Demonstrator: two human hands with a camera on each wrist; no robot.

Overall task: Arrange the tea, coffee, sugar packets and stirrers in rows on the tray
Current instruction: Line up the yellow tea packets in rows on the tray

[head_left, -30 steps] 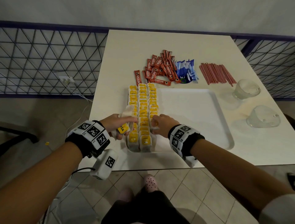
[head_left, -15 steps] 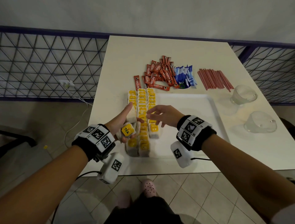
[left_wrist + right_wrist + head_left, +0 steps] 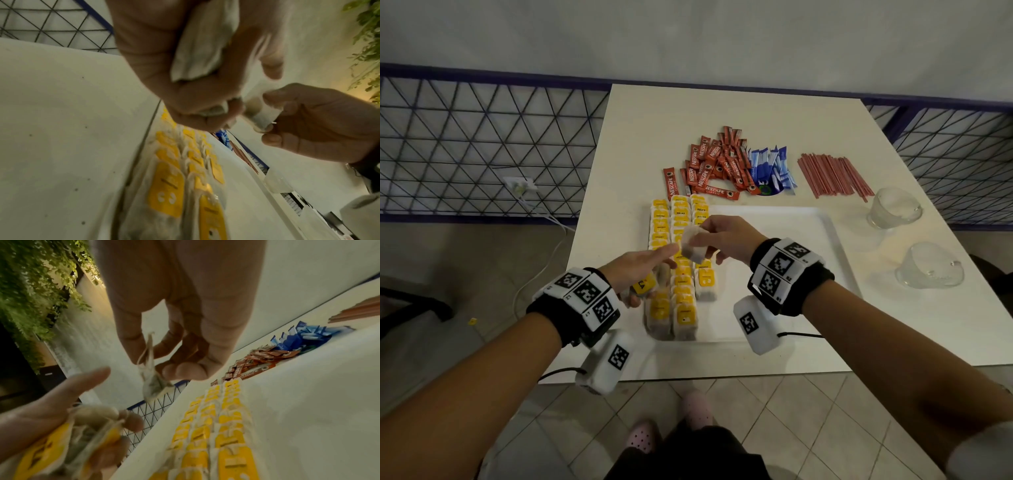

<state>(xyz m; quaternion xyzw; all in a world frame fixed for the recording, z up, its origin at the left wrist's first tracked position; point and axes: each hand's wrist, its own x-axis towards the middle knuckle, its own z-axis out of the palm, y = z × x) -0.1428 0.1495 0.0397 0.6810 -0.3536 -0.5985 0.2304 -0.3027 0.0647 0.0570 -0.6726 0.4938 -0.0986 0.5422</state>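
You have the tea well under way: three rows of yellow-tagged tea bags point(image 3: 681, 260) run along the left edge of the tray point(image 3: 791, 240), the third row stopping short of the near edge. Your right hand point(image 3: 722, 236) pinches one tea bag point(image 3: 693, 245) by its top above those rows, and your left hand point(image 3: 640, 270) curls its lower fingers around a few more bags point(image 3: 645, 284) with the forefinger stretched toward the lifted one. By my reading, you are finishing the third tea row. Everything else waits on the table point(image 3: 756, 120) beyond the tray's far edge: the coffee sticks point(image 3: 717, 169), the blue sugar packets point(image 3: 770, 168) and the red stirrers point(image 3: 832, 174), all loose heaps. Two upturned glasses point(image 3: 914, 240) stand near the table's right edge.

Your wrists hide part of the rows' near end. How many bags the left hand holds is unclear; both wrist views are blurred.
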